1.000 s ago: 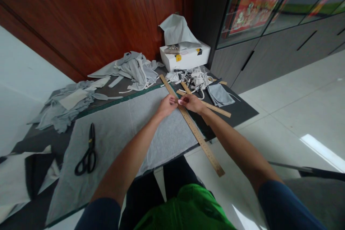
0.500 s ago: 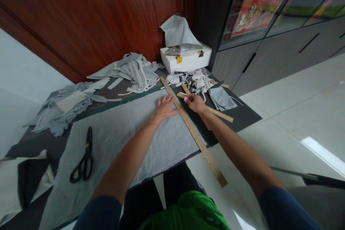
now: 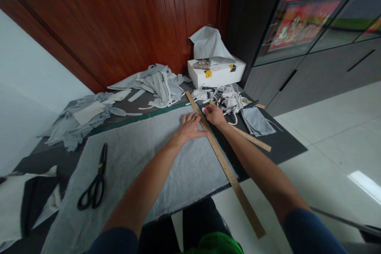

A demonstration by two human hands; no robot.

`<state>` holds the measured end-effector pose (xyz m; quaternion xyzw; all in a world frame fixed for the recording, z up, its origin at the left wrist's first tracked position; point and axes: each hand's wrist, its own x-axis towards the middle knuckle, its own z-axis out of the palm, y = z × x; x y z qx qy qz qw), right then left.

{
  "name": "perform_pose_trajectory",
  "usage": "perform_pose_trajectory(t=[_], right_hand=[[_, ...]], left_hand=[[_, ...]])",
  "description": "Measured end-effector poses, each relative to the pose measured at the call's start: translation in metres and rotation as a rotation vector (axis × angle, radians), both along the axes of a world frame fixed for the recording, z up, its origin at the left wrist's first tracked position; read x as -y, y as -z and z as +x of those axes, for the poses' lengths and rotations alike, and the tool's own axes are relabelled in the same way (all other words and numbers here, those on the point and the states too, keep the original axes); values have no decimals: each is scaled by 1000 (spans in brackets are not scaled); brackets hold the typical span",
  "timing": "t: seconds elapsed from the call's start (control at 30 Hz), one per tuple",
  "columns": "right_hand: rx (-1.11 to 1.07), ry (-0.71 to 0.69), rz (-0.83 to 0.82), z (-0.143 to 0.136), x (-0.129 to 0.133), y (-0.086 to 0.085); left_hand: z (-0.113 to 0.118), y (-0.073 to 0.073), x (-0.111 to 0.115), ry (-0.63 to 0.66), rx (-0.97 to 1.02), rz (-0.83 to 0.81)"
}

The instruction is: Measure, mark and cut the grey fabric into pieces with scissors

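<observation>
My left hand (image 3: 192,127) lies with fingers spread across a long wooden ruler (image 3: 220,154) and the grey cloth (image 3: 181,174) under it. The ruler runs near the cloth's right end and sticks out past the table's front edge. Just right of the ruler, my right hand (image 3: 216,116) pinches a small pink piece (image 3: 204,110) that looks like tailor's chalk, close to the ruler's edge. Black-handled scissors (image 3: 97,180) rest on the left part of the cloth. Beneath the cloth, a green mat (image 3: 133,120) shows along the far side.
Grey cloth pieces (image 3: 160,83) are heaped at the back, with more (image 3: 71,123) at the left. A white box (image 3: 217,76) stands behind tangled strips (image 3: 229,99). Another wooden ruler (image 3: 253,138) and a folded grey cloth (image 3: 257,121) lie right of my right hand.
The view has shifted, so everything sits a little lower and further right. My right hand has brought the pink piece closer to the long ruler's edge. My left hand stays on the ruler.
</observation>
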<state>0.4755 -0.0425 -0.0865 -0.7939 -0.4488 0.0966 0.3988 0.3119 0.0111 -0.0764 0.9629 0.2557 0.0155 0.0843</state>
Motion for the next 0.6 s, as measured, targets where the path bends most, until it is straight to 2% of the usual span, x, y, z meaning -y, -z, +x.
perform_pose_trajectory(t=[0.2, 0.37, 0.47, 0.6], right_hand=[[80, 9, -88, -3, -31, -11], [161, -41, -156, -1, -40, -18], [222, -51, -181, 1, -50, -16], [288, -33, -205, 3, -65, -9]], left_hand=[[-7, 5, 2, 22, 61, 18], [-8, -2, 2, 44, 83, -1], [-5, -4, 1, 26, 102, -1], [-4, 1, 1, 12, 135, 17]])
